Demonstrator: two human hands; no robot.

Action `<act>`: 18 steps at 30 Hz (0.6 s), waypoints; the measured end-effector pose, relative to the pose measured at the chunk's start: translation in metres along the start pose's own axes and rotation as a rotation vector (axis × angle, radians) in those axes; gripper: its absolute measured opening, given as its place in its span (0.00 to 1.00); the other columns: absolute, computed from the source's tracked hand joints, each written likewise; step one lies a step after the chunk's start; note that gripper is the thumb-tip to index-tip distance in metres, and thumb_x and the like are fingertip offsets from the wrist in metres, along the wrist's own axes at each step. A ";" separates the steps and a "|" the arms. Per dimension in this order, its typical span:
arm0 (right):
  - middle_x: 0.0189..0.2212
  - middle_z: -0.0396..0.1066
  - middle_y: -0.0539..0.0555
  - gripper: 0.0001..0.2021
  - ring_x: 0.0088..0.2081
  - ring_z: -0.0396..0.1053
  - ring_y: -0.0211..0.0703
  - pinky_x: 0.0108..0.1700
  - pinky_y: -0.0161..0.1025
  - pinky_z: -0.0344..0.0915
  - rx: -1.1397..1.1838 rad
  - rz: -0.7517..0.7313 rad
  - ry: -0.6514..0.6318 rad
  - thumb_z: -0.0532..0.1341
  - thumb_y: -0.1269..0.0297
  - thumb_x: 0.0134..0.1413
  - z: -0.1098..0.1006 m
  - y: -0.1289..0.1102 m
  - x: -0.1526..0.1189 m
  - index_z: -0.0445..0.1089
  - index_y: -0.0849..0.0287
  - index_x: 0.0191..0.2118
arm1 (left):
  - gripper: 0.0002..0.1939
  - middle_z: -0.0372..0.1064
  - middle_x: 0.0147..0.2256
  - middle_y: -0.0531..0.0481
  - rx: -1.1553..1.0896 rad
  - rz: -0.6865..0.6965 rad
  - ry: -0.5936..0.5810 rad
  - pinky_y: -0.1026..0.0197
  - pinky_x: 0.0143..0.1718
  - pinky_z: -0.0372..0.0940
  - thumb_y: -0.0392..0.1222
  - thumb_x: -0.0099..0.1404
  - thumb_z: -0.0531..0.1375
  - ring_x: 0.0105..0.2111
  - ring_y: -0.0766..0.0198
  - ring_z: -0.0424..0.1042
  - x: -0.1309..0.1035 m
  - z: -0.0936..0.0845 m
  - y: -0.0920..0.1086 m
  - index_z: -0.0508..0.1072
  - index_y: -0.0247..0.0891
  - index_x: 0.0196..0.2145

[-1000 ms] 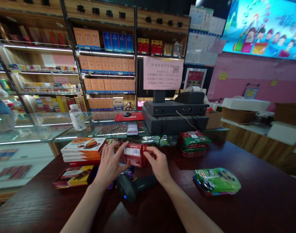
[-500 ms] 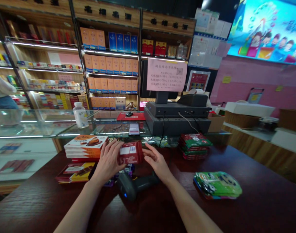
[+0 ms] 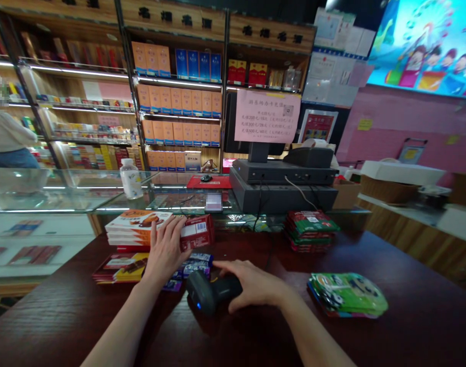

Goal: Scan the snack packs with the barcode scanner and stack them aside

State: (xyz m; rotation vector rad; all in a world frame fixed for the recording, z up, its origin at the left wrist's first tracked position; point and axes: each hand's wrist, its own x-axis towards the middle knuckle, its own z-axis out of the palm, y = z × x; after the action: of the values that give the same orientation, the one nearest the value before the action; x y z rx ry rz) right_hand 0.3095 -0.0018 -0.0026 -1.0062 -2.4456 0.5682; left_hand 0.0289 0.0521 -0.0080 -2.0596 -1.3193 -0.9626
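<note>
My left hand [image 3: 167, 251] is closed on a dark red snack packet [image 3: 198, 232], whose white label and barcode face me. My right hand [image 3: 251, 285] is open, thumb and fingers apart around the handle end of a black barcode scanner [image 3: 204, 293]; whether it touches the handle I cannot tell. The scanner lies on the dark table with a blue light glowing. Behind it are purple packets [image 3: 196, 262], partly covered by my left hand. Left of that hand are stacked white-and-orange boxes [image 3: 128, 224] and, nearer me, red and yellow chocolate packs [image 3: 121, 267].
Green panda-print packets [image 3: 347, 294] lie on the table's right side. Behind them is a stack of red and green packets [image 3: 311, 229]. A cash register [image 3: 282, 178] stands on the glass counter, with a bottle [image 3: 130, 178] to its left. A person [image 3: 11, 132] stands at far left.
My right hand has moved away from the red packet, down to the scanner's handle. The left hand keeps the packet, now slightly farther left and tilted. The view has shifted a little.
</note>
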 end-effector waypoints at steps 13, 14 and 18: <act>0.55 0.74 0.50 0.37 0.54 0.72 0.51 0.57 0.43 0.62 0.038 0.040 -0.070 0.68 0.67 0.44 0.000 -0.002 0.007 0.65 0.46 0.63 | 0.38 0.64 0.61 0.37 0.105 -0.046 0.000 0.32 0.69 0.31 0.43 0.60 0.63 0.65 0.42 0.55 -0.001 0.000 -0.004 0.57 0.36 0.66; 0.55 0.75 0.50 0.37 0.53 0.73 0.51 0.57 0.43 0.63 0.044 0.051 -0.045 0.68 0.68 0.43 -0.002 -0.002 0.006 0.66 0.46 0.63 | 0.38 0.64 0.61 0.37 0.105 -0.047 -0.001 0.32 0.69 0.32 0.43 0.60 0.63 0.65 0.42 0.56 -0.001 -0.001 -0.004 0.57 0.36 0.66; 0.55 0.75 0.51 0.32 0.54 0.73 0.50 0.57 0.42 0.65 0.117 0.065 0.109 0.67 0.69 0.46 -0.011 0.000 0.004 0.69 0.48 0.60 | 0.38 0.64 0.61 0.37 0.101 -0.056 0.001 0.31 0.69 0.33 0.42 0.60 0.62 0.65 0.42 0.56 -0.001 -0.001 -0.004 0.56 0.37 0.66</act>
State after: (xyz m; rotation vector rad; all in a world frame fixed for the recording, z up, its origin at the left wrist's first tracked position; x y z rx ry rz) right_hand 0.3130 0.0033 0.0072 -1.0437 -2.2643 0.6530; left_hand 0.0247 0.0521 -0.0081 -1.9552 -1.4028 -0.9019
